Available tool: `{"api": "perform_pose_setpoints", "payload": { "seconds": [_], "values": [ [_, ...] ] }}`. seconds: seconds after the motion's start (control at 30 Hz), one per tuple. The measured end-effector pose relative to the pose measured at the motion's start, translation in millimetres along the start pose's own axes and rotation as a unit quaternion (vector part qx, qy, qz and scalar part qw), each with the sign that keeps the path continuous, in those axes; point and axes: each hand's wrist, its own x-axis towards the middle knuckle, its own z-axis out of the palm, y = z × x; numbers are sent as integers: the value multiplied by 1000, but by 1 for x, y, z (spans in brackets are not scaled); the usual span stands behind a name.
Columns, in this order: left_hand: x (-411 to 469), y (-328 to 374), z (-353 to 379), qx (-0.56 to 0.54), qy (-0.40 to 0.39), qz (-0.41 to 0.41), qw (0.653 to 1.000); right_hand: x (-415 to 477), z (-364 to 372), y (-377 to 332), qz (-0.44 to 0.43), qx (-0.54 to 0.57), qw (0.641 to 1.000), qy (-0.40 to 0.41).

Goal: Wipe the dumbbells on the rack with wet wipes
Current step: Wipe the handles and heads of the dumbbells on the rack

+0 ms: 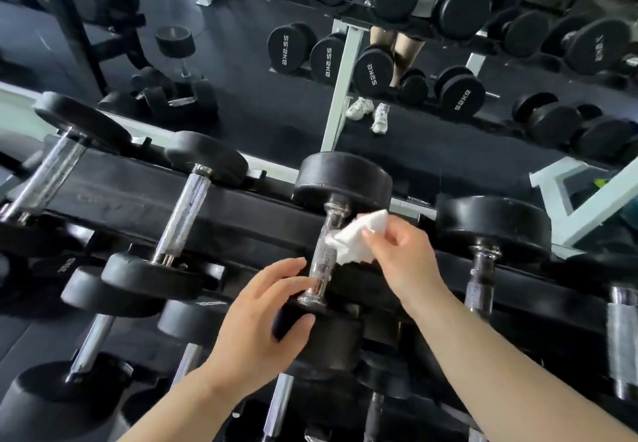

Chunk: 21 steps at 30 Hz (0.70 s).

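Note:
A black dumbbell [341,179] with a knurled chrome handle [322,262] lies across the top tier of the black rack [241,210], in the middle of the view. My right hand [404,255] pinches a crumpled white wet wipe [355,238] and presses it against the right side of the handle. My left hand [262,320] rests on the dumbbell's near black head [324,334], with the thumb over the head and the fingertips by the handle's lower end. More dumbbells lie on the rack to either side.
A neighbouring dumbbell [183,220] lies to the left and another [490,227] to the right on the same tier. Lower tiers hold more dumbbells [93,338]. A mirror [345,61] behind the rack reflects the rack, the weights and a person's legs and shoes.

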Motion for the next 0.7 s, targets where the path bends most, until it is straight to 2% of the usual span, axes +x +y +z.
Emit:
{"api": "perform_pose_setpoints", "payload": {
  "seconds": [0.03,0.07,0.1,0.13,0.17,0.2,0.27,0.43,0.5,0.7],
  "values": [
    [-3,-2,4,25,-6,0,1000,7,2,-2,-139,-79,986,56],
    [-5,-4,9,50,-15,9,999,15,5,3,-275,-159,946,57],
    [-7,-5,13,70,-24,19,997,25,10,13,-402,-240,883,36],
    [-8,-6,16,80,-27,26,996,34,15,25,-487,-308,817,5],
    [-10,-6,18,84,-25,30,996,43,20,37,-521,-357,775,-28],
    [-11,-7,19,87,-18,30,996,48,25,43,-517,-390,759,-62],
    [-13,-6,19,100,10,29,995,52,28,51,-516,-406,750,-83],
    [-18,-3,21,131,101,20,986,55,8,56,-553,-423,715,-66],
    [-18,-3,22,136,103,22,985,57,15,53,-539,-420,728,-51],
    [-17,-1,16,172,95,17,980,58,38,29,-484,-403,770,-106]
  ]
}}
